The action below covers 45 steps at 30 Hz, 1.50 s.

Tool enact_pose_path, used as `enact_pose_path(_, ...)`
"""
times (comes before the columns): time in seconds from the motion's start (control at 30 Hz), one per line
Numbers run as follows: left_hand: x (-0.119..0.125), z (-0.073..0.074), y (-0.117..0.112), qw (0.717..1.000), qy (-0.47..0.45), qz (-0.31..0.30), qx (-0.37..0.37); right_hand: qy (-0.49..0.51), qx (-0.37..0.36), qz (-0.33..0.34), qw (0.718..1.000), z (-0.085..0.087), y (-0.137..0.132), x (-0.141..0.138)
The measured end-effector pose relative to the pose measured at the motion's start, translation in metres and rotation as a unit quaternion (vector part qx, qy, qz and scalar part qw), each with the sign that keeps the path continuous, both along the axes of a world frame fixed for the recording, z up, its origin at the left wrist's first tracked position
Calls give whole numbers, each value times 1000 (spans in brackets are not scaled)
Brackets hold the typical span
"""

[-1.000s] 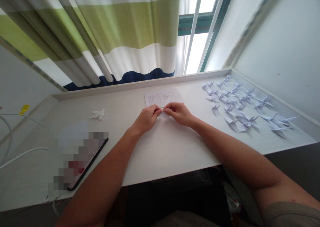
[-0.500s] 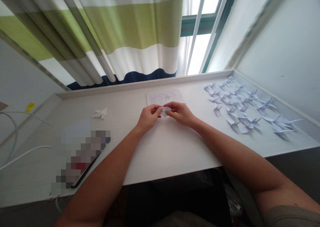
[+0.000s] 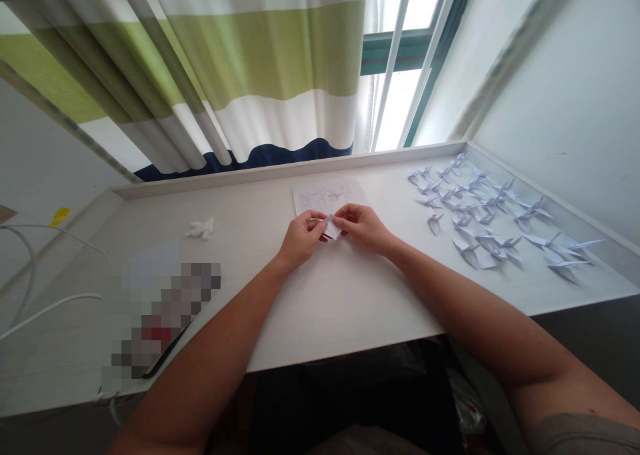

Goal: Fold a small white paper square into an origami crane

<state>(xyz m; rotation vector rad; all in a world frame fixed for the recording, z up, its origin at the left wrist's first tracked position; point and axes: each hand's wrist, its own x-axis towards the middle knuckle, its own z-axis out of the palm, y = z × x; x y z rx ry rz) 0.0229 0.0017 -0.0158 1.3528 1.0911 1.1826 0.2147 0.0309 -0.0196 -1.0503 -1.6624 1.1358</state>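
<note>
Between my hands is a small white folded paper (image 3: pixel 332 229), pinched just above the white desk (image 3: pixel 345 295). My left hand (image 3: pixel 301 237) is closed on its left side, thumb on top. The right side is pinched between thumb and fingers of my right hand (image 3: pixel 364 225). Behind my hands lies a flat sheet of paper (image 3: pixel 325 191) with print or writing, partly hidden by my fingers. To the right, several folded white paper cranes (image 3: pixel 490 218) stand in loose rows on the desk.
A crumpled white tissue (image 3: pixel 201 229) lies on the left of the desk. Nearer me is a blurred-out phone-like object (image 3: pixel 170 321), beside my left forearm. White cables (image 3: pixel 55 308) cross the left edge. A raised rim (image 3: pixel 280 175) runs along the back, below a striped curtain (image 3: pixel 265 55).
The folded paper has turned in my fingers and its lower edge now shows parted layers. My left hand has shifted slightly to the right, and my right fingers have changed their grip.
</note>
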Motion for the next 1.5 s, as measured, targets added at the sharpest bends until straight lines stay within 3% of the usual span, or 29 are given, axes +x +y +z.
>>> enact_pose_path(0.13,-8,1,3,997,52,56,3,-80,193,-36,977,6,-4,3)
enact_pose_path(0.23,-13,-1,5,992,119,51,14,-156,248,74,953,12,-7,7)
enact_pose_path(0.33,-15,-5,8,974,210,56,59,-224,231,165,932,11,-7,10)
enact_pose_path(0.43,-15,-9,10,944,304,80,100,-246,224,186,924,7,-3,10)
enact_pose_path(0.53,-17,-9,9,931,338,83,111,-241,242,195,919,3,1,11)
enact_pose_path(0.6,-19,-6,8,929,340,64,134,-240,253,202,915,2,3,12)
enact_pose_path(0.7,-24,-2,8,927,331,-19,172,-235,253,206,916,1,5,14)
enact_pose_path(0.8,-31,-1,10,927,324,-78,175,-241,247,200,917,2,5,13)
enact_pose_path(1.07,-39,5,11,928,319,-119,154,-247,202,127,939,1,1,7)
enact_pose_path(1.33,-35,-2,12,952,271,-47,134,-167,142,69,973,-1,0,1)
enact_pose_path(1.5,-29,-2,11,963,229,-14,144,-166,113,42,979,1,0,-2)
